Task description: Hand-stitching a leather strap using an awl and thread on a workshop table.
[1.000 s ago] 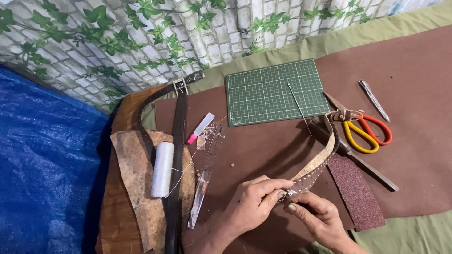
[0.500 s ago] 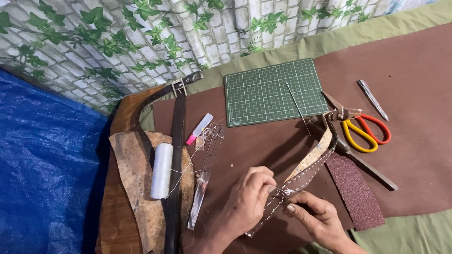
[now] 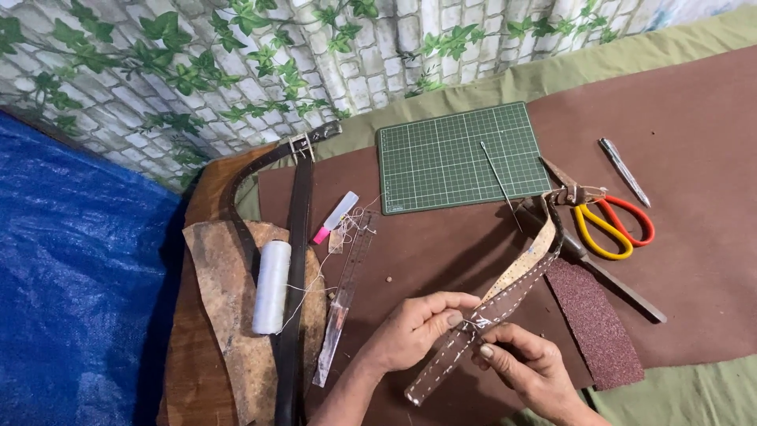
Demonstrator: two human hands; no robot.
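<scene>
Low in the middle of the brown surface, a stitched leather strap lies slanted, its near end toward the person and its far end curling up beside the scissors. White stitching runs along both of its edges. The left hand pinches the strap from the left, fingers closed on it at about mid-length. The right hand meets it from below at the same spot, thumb and forefinger pressed together on the strap's edge, where a bit of white thread shows; whether they grip a needle cannot be told.

Just right of the strap lies a dark red sheet of sandpaper, and a long dark tool runs slantwise between the two. Beyond the strap's far end sit scissors with red and yellow handles, and farther right a slim metal tool. A green cutting mat lies behind, with a thin awl resting across its right part.

To the left are a clear ruler, a pink-and-white marker, a spool of white thread on a rough leather scrap, and a dark belt with a metal buckle. A blue tarp covers the far left.
</scene>
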